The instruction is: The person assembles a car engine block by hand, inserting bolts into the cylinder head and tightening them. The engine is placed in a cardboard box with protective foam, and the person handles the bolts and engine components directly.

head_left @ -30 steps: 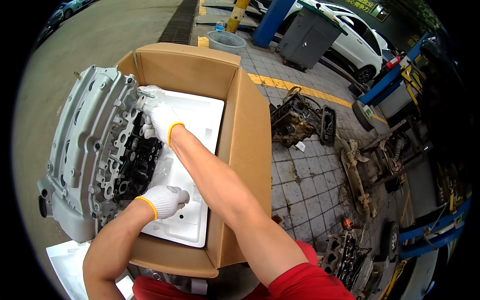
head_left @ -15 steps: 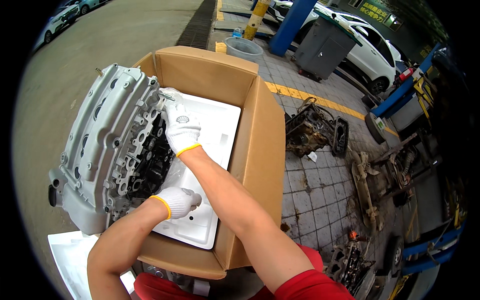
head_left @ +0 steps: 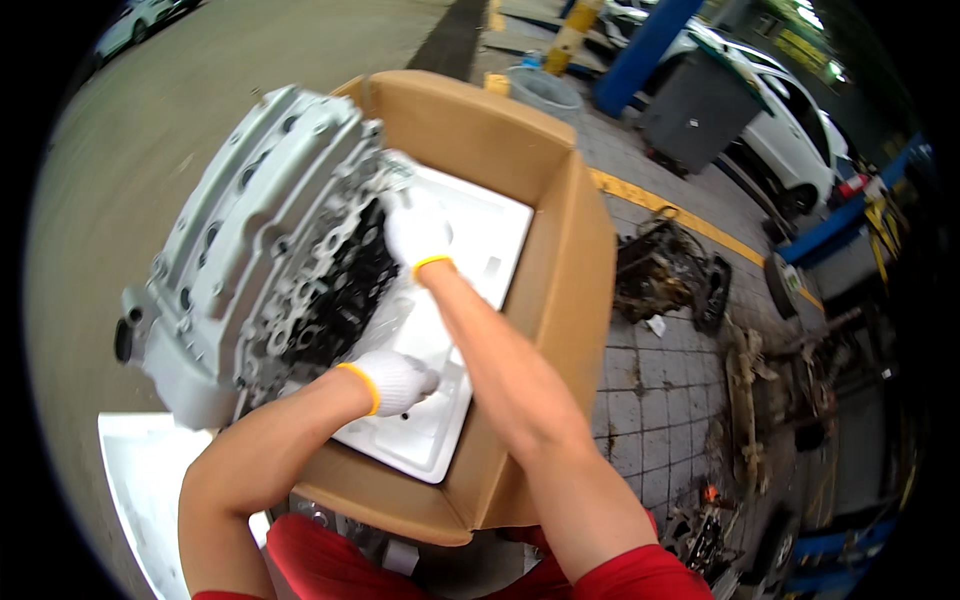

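A large grey cast-metal engine part (head_left: 250, 250) stands tilted on its edge at the left side of an open cardboard box (head_left: 575, 300). White foam packing (head_left: 480, 270) lines the box's bottom. My right hand (head_left: 418, 232), in a white glove with a yellow cuff, grips the part's upper right edge. My left hand (head_left: 395, 382), gloved the same way, is closed on thin clear plastic wrap (head_left: 395, 315) lying over the foam below the part.
A white foam slab (head_left: 150, 490) lies on the ground at lower left. Scrap metal parts (head_left: 665, 275) lie on the paving to the right. A grey bin (head_left: 695, 110), a blue post (head_left: 640, 50) and a white car (head_left: 790, 150) stand beyond.
The metal part has tipped further up and out toward the left. My right hand moved with its upper edge, and more foam shows in the box.
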Motion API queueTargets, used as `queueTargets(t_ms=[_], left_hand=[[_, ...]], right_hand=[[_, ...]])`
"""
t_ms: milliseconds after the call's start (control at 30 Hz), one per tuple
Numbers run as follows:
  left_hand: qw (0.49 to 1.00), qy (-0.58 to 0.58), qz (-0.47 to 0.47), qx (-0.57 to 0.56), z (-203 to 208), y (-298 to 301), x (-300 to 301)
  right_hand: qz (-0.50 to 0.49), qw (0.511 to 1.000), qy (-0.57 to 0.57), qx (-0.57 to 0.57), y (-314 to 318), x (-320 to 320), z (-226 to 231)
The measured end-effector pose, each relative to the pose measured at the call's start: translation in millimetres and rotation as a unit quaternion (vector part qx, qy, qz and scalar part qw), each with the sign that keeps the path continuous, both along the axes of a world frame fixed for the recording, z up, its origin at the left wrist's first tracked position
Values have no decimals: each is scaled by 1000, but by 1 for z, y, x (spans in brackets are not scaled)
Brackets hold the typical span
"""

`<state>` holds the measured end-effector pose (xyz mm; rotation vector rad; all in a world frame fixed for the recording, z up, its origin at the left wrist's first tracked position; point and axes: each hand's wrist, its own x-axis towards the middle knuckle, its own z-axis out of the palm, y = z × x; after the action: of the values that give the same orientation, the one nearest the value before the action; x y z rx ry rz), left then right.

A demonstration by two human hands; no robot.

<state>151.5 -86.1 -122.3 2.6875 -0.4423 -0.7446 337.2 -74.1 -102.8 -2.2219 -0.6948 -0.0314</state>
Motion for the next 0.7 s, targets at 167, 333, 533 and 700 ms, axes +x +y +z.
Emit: queueTargets(t_ms=[167,333,533,700], left_hand=[[999,-1,21,-37,-4,0,1],[999,-22,20,-41,-10,4,-7],[999,-13,26,-38,-9,6,-5],[998,12,46,-50,-14,2,-3]], right_hand=[[49,973,180,133,-2,18,-10],[63,878,412,237,2,-11,18],[55,832,490,254,-13,-12,42],[73,872,427,226,-24,19,18]])
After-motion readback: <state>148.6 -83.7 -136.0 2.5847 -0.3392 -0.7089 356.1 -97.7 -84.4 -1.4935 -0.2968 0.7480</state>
